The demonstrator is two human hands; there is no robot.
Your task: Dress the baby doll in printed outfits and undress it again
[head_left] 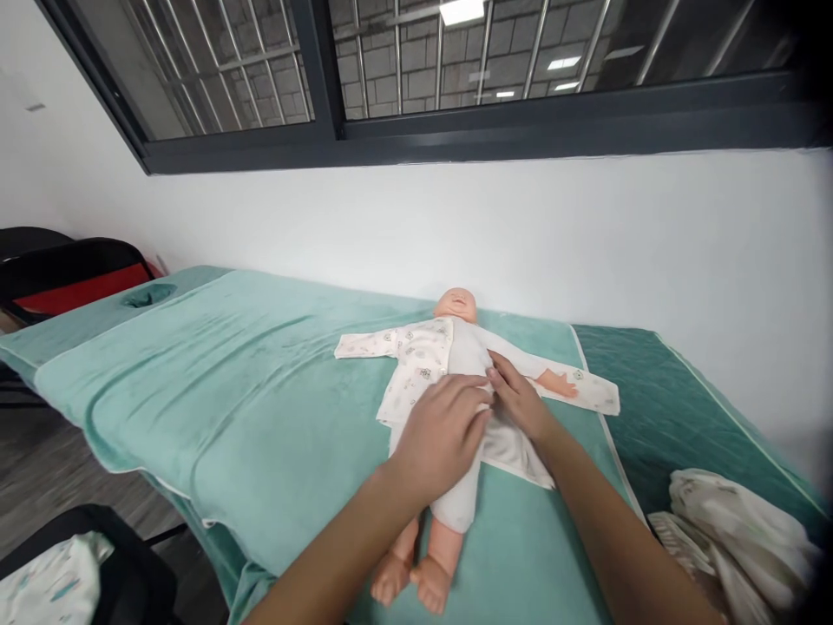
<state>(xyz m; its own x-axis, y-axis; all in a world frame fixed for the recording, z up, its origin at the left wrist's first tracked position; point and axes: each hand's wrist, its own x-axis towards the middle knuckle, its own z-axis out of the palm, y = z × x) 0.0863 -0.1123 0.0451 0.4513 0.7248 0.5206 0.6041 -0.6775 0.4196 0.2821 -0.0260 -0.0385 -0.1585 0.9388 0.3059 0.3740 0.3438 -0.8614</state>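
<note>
A baby doll (449, 510) lies on its back, head toward the wall and bare feet toward me. Its body is white cloth. A white printed baby top (423, 369) covers one side of the chest. The other sleeve (599, 392) is spread flat, with the doll's hand (557, 384) lying on it. Over the doll's belly, my left hand (446, 434) has its fingers curled together. Close beside it, my right hand (517, 395) is closed at the doll's side, thumb against fingers. What either set of fingertips pinches, if anything, is hidden.
A green cover (260, 417) drapes the padded table, which has a face hole (149, 295) at its left end. Crumpled pale cloth (735, 529) lies at the right. Black chairs (78, 260) stand left, and printed cloth (55, 582) rests at lower left.
</note>
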